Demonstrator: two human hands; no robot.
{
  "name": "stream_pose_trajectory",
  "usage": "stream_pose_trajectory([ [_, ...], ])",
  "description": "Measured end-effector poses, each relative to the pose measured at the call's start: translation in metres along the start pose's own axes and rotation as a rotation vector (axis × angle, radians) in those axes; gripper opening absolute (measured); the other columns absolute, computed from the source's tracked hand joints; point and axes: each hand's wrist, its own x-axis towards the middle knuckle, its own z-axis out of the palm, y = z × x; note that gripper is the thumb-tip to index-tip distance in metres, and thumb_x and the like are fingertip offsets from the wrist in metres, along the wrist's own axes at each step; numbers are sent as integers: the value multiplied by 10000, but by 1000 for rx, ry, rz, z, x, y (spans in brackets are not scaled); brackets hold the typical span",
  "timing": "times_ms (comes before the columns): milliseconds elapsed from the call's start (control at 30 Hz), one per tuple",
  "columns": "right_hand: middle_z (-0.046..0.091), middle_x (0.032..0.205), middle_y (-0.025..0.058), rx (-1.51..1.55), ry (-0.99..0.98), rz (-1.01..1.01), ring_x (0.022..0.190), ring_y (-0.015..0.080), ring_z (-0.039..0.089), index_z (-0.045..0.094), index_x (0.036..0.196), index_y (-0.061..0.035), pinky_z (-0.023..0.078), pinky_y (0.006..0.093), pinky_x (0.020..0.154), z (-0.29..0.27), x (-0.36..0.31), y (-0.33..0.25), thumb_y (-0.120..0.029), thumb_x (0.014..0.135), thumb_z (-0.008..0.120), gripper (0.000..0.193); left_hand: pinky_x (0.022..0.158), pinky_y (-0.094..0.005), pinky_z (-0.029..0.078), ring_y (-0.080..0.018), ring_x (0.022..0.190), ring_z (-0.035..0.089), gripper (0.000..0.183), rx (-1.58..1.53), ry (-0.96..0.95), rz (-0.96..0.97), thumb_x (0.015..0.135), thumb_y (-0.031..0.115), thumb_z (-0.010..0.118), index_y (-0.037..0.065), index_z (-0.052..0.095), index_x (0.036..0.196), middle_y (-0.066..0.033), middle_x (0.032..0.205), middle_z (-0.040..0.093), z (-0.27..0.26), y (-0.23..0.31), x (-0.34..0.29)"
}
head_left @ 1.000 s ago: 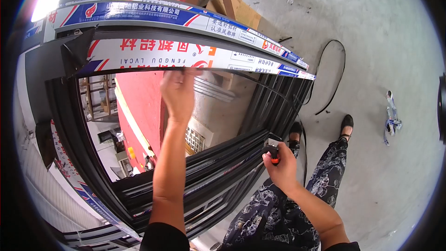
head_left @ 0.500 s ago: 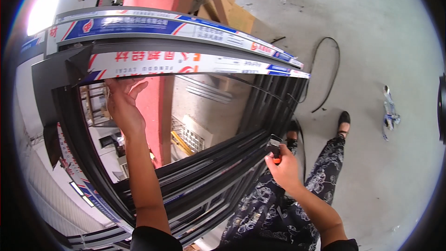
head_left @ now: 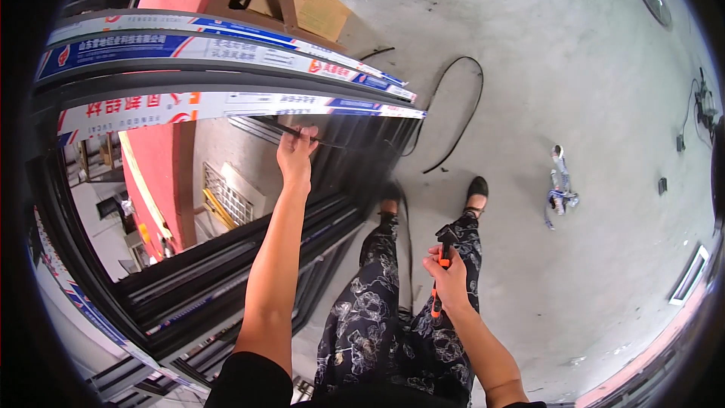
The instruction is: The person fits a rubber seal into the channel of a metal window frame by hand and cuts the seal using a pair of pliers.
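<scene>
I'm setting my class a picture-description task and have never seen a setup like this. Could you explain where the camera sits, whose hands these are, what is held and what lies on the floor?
There is no machine here: a person works bare-handed. The view looks down from the left one of two wide cameras worn on the head, so straight edges bend near the rim.

The left hand seems to pinch a thin black strip. The right hand grips a tool with an orange handle and black head. To the left stand dark frames, partly covered in printed film. On the grey floor lie a black loop and some crumpled wrap.
</scene>
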Motion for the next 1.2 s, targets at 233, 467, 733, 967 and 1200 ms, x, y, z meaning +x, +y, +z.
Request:
stream_pose_trajectory([
  [233, 561, 793, -2, -167, 65, 71, 660, 81, 502, 575, 1024, -30, 422, 245, 609, -85, 18, -39, -64, 787, 690, 266, 759, -218, 446, -32, 900, 570, 131, 47, 32, -173, 958, 258, 621, 129, 616, 982, 41, 1027, 679, 21, -105, -58],
  [467, 564, 789, -4, -306, 74, 115, 670, 84, 505, 596, 1001, -18, 430, 241, 624, -112, 41, -39, -67, 794, 677, 227, 607, -194, 341, -29, 660, 416, 143, 28, -65, -349, 899, 173, 665, 80, 634, 1003, 85, 777, 522, 45, -178, -129],
  [733, 637, 848, 45, -604, -152, 66, 790, 147, 599, 604, 978, -11, 475, 282, 752, -74, 78, 27, -171, 782, 697, 269, 794, -233, 446, -68, 844, 565, 151, -35, -5, -471, 891, 107, 633, 40, 629, 1027, 23, 897, 628, 58, -251, -215],
  [967, 664, 981, 159, -1196, -403, -307, 896, 372, 632, 556, 1109, -18, 499, 402, 794, -28, 92, 28, -209, 796, 645, 378, 880, -316, 457, -147, 995, 619, 206, -275, -129, -540, 962, 197, 558, 56, 596, 1108, -35, 1017, 678, 42, -199, -263],
  [1200, 612, 983, 199, -1274, -858, -200, 932, 397, 588, 505, 1015, -21, 463, 454, 775, -5, 98, 43, -236, 786, 637, 341, 808, -325, 535, -167, 967, 648, 193, -395, -92, -394, 960, 185, 585, 45, 583, 1092, -57, 981, 653, -12, -131, -272],
])
